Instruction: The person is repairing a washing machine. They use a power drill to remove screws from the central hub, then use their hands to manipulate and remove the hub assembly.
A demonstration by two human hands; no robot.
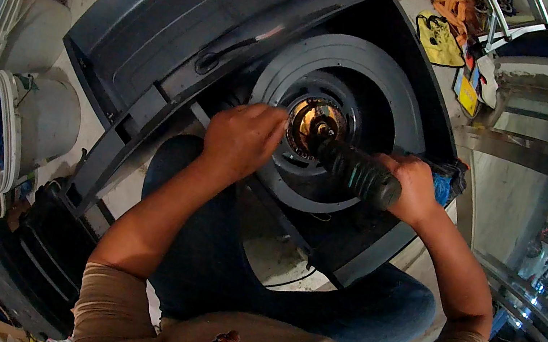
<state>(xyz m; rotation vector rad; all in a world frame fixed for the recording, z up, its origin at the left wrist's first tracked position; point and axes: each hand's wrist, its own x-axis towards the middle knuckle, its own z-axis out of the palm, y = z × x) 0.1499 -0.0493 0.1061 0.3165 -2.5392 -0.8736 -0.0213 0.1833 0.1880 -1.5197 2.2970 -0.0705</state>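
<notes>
My right hand (412, 188) is closed beside a black, ribbed, drill-shaped power tool (360, 174) and appears to grip it; most of its fingers are hidden. The tool's tip end meets the middle of a brightly lit, copper-coloured round motor (313, 121). My left hand (244, 138) is closed, fingertips pressed together at the motor's left edge; whatever they hold, if anything, cannot be made out. The motor sits in the centre of a grey ring (278, 62) set in a large dark plastic housing (376, 255), in front of my crossed legs.
A long curved dark panel (170, 13) stretches across the upper left. White buckets (51, 124) stand at the left, above a black case (38, 261). Yellow gloves (438, 39), orange straps (457, 5) and a metal ladder (527, 25) lie at the upper right. Glass panes (542, 189) border the right side.
</notes>
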